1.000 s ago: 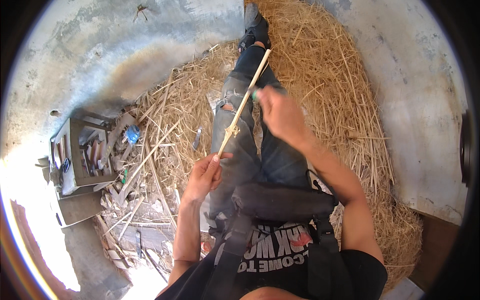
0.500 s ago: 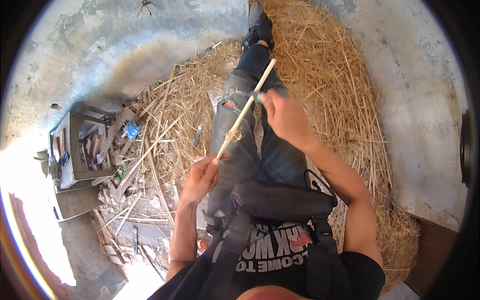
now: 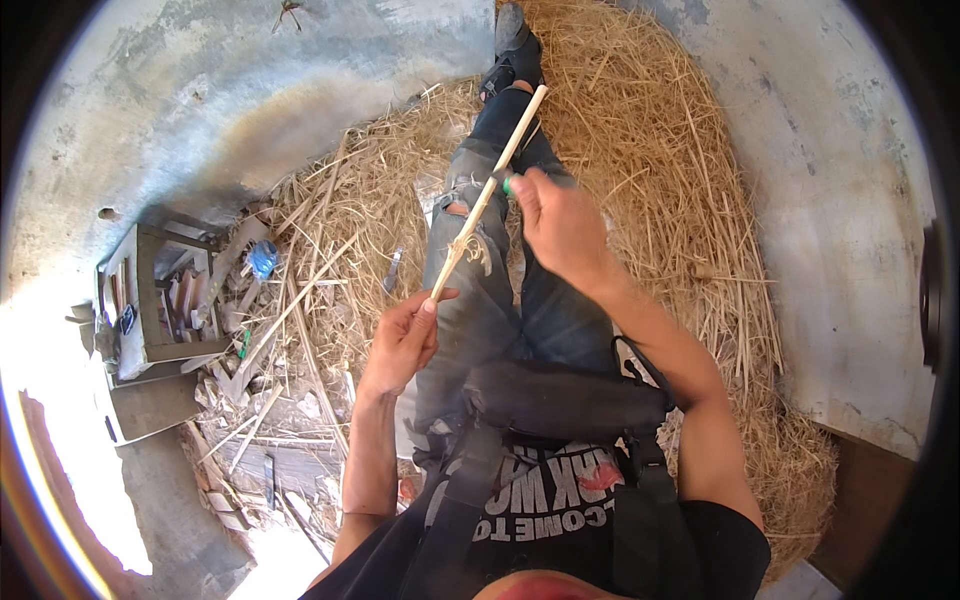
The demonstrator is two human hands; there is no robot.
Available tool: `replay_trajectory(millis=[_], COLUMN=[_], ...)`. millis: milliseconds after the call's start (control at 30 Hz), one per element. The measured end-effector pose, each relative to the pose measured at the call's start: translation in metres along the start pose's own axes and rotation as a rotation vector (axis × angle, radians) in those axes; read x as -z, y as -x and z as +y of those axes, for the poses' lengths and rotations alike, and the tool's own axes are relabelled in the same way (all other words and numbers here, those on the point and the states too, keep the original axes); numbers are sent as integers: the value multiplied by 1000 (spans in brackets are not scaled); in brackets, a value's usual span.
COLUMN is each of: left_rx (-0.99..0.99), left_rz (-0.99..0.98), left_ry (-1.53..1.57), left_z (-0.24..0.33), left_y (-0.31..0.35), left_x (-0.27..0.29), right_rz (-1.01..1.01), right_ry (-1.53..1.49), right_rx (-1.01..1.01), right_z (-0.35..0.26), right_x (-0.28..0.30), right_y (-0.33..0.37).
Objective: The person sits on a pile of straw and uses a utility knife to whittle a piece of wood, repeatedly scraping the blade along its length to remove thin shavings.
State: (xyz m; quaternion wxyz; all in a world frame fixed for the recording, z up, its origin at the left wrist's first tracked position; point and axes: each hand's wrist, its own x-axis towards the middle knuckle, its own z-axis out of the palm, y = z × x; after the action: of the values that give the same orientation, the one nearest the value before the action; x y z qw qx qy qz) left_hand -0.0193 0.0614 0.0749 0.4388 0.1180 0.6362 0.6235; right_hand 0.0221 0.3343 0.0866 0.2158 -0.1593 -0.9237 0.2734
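A long, pale wooden stick [image 3: 521, 131] slants across my outstretched legs. My left hand [image 3: 404, 342] is closed around its near end. Further up, my right hand [image 3: 562, 228] is shut on a small knife [image 3: 507, 184] with a green handle, most of which the fingers hide. Its dark blade lies against the stick's right side. Thin curled shavings [image 3: 474, 254] hang from the stick's lower part, above my left hand.
Dry straw [image 3: 650, 180] covers the floor to the right of my legs. A wooden box frame [image 3: 150, 300] holding odds and ends stands at the left, near a blue crumpled plastic piece [image 3: 264, 260]. Another knife-like tool [image 3: 393, 270] lies left of my knee. Grey walls curve around.
The stick has shifted slightly up and to the left with my left hand. My right hand and the knife have moved a little left and up. The curled shavings hang out further.
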Motion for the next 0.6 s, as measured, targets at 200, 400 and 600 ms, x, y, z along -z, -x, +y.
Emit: replay_trajectory(millis=[200, 400, 600], left_rx=[-7, -134, -331], left_rz=[-2, 221, 363], left_ry=[-20, -310, -509], left_z=[2, 5, -3], left_y=[0, 2, -2], left_x=[4, -1, -19], right_rz=[-260, -434, -332], right_ry=[-256, -851, -707], right_rx=[50, -163, -58], right_z=[-15, 0, -23], right_x=[-18, -9, -17], right_y=[38, 30, 14])
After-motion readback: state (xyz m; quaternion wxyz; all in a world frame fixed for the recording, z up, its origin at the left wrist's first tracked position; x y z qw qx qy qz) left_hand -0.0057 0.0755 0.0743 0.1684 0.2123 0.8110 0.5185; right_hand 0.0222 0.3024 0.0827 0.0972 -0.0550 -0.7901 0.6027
